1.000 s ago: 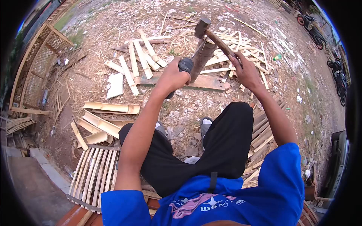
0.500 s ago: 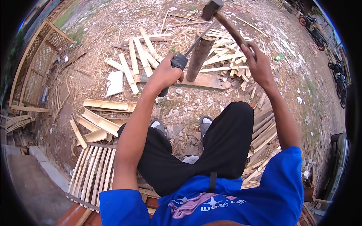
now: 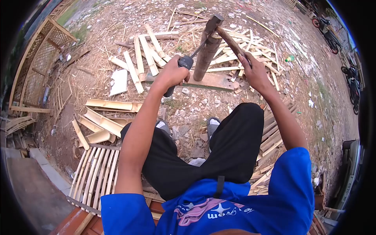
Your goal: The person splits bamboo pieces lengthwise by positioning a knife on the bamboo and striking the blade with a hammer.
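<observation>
My left hand is closed round the dark handle of a long-bladed tool. Its thin blade slants up to the top of an upright, brownish bamboo piece, which stands on a wooden board. My right hand grips the wooden handle of a hammer. The hammer's dark head is over the bamboo's top, beside the blade's far end; whether they touch is unclear.
Split bamboo pieces lie beyond and left of the board, with a strip pile on the right. Half-round pieces and a slatted rack are at left. Motorcycles stand far right.
The hammer rose and came back down over the bamboo's top. The bamboo and my left hand with the bladed tool have shifted slightly leftward.
</observation>
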The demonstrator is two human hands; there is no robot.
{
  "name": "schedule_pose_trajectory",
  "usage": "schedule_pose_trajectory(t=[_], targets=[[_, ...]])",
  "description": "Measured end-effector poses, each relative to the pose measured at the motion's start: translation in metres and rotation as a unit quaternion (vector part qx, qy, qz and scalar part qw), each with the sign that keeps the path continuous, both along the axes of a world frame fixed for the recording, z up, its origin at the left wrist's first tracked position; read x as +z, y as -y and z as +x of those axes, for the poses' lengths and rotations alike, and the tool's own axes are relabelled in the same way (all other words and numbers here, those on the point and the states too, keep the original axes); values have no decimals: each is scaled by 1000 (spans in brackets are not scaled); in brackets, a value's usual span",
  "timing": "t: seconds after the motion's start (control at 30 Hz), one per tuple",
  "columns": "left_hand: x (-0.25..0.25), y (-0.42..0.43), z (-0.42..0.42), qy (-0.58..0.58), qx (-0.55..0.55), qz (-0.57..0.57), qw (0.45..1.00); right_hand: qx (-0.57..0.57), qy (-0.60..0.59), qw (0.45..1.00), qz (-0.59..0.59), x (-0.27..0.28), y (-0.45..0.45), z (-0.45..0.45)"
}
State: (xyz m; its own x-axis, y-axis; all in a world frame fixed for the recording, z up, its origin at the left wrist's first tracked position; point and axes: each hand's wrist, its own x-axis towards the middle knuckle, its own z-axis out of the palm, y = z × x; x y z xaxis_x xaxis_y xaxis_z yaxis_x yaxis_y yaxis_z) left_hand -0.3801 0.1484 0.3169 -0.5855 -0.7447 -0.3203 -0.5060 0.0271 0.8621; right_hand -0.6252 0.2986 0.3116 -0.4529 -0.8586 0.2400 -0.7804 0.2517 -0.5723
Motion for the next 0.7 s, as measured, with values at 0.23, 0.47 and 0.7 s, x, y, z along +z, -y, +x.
schedule_pose_trajectory(t=[0.23, 0.47, 0.7], targets=[[-9, -2, 3, -10, -4, 5, 1000, -45, 213, 974, -60, -15, 5, -4], [-28, -14, -6, -148, 58, 96, 983, -121, 442, 888, -38, -46, 5, -31], [-19, 16, -2, -120, 59, 68, 989, -179, 425, 884, 79, -130, -7, -54]])
